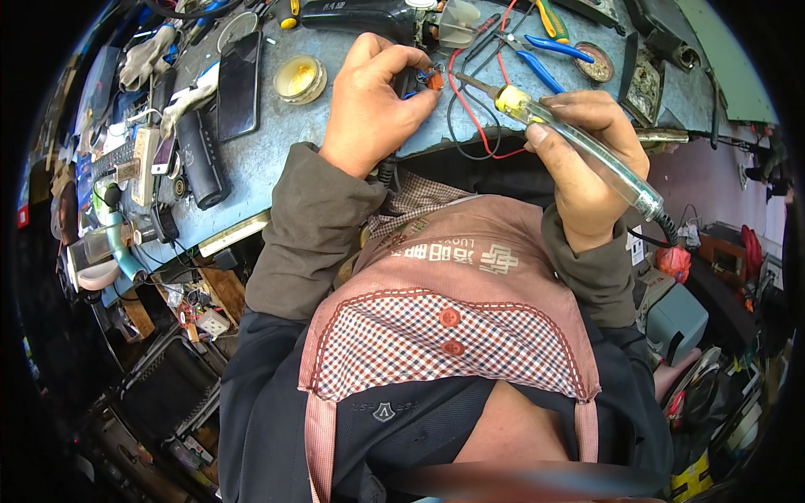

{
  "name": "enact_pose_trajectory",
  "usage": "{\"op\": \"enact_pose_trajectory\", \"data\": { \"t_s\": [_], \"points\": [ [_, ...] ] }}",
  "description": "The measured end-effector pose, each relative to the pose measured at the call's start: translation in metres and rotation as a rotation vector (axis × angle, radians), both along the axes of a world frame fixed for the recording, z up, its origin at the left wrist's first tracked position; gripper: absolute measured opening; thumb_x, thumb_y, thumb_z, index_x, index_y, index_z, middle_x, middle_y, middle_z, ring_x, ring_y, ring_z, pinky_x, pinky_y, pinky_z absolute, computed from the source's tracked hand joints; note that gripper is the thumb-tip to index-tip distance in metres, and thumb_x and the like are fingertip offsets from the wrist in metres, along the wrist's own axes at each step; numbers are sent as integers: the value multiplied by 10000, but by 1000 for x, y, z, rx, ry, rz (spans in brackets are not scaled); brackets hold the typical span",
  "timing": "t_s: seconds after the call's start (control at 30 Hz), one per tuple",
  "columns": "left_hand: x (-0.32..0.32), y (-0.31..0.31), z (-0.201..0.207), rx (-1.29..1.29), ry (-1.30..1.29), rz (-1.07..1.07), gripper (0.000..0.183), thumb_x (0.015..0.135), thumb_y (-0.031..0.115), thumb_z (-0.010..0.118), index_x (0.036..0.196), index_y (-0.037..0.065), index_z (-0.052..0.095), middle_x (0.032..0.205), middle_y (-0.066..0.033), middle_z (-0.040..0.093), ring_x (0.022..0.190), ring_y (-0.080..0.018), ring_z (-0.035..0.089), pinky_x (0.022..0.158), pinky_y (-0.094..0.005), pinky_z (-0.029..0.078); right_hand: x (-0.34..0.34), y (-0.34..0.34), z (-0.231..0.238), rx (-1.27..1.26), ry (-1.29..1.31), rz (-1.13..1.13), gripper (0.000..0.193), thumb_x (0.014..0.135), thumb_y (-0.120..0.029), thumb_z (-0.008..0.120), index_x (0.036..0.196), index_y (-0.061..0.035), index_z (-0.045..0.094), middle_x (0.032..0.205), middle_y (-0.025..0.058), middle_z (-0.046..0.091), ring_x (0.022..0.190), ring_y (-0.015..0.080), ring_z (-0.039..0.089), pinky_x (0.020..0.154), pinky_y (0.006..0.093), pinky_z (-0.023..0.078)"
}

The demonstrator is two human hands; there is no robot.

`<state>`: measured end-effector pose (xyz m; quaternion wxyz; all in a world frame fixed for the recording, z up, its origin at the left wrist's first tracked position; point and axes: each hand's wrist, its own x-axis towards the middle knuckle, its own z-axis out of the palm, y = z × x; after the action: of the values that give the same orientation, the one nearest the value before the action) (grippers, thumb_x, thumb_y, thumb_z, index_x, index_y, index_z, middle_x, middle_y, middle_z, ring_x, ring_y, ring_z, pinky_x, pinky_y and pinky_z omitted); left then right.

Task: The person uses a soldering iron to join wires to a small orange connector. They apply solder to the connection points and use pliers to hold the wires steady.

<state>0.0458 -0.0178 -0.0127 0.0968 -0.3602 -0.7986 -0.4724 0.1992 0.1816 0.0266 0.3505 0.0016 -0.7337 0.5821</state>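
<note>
My left hand [373, 105] is closed at the bench's near edge, pinching a small orange-and-blue electrical part [434, 80] between thumb and fingers. Much of that part is hidden by the fingers. In my right hand [599, 163] is a soldering iron [579, 144] with a clear greenish handle and a yellow collar, gripped like a pen. Its thin metal tip points left toward the orange part; whether they touch, I cannot tell. Red and black test leads [482, 126] loop over the bench between my hands. Blue-handled pliers [541, 71] lie beyond the iron.
A round tub of yellowish paste [299, 80] and a black phone [240, 86] sit left of my left hand. Behind it lies a black power tool [360, 18]. A small round tin [594, 63] stands at the right. Tools, gloves and cables crowd the bench's left side.
</note>
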Motion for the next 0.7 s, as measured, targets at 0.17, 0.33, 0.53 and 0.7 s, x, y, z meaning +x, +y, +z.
{"op": "enact_pose_trajectory", "data": {
  "t_s": [0.17, 0.33, 0.53, 0.7],
  "points": [
    [1, 0, 0, -17, 4, 9, 347, 739, 27, 910, 1069, 37, 800, 983, -40, 597, 865, -157, 607, 757, -295, 516, -1, 0, -5, -56, 8, 40, 255, 790, 67, 856, 1007, 60, 722, 1032, 147, 752, 902, 185, 718, 819, 317, 586],
    [1, -1, 1, -1, -12, -3, 363, 737, 20, 915, 1079, 38, 796, 989, -38, 599, 884, -157, 612, 769, -293, 518, -3, 0, -9, -53, -20, 56, 238, 813, 66, 845, 1015, 59, 721, 1042, 144, 751, 922, 177, 720, 827, 307, 588],
    [0, -1, 0, -3, -25, -16, 367, 739, 17, 913, 1082, 35, 786, 993, -43, 598, 898, -159, 618, 783, -294, 523, -6, 0, -12, -6, 42, 83, 258, 809, 59, 855, 1023, 50, 711, 1051, 148, 744, 934, 183, 724, 823, 310, 591],
    [-1, -1, 1, -11, -20, -22, 364, 742, 11, 910, 1082, 34, 782, 996, -42, 596, 903, -158, 619, 789, -295, 524, -4, 1, -15, 90, 94, 81, 276, 784, 56, 873, 1004, 27, 709, 1046, 160, 738, 931, 210, 735, 807, 318, 589]
  ]
}}
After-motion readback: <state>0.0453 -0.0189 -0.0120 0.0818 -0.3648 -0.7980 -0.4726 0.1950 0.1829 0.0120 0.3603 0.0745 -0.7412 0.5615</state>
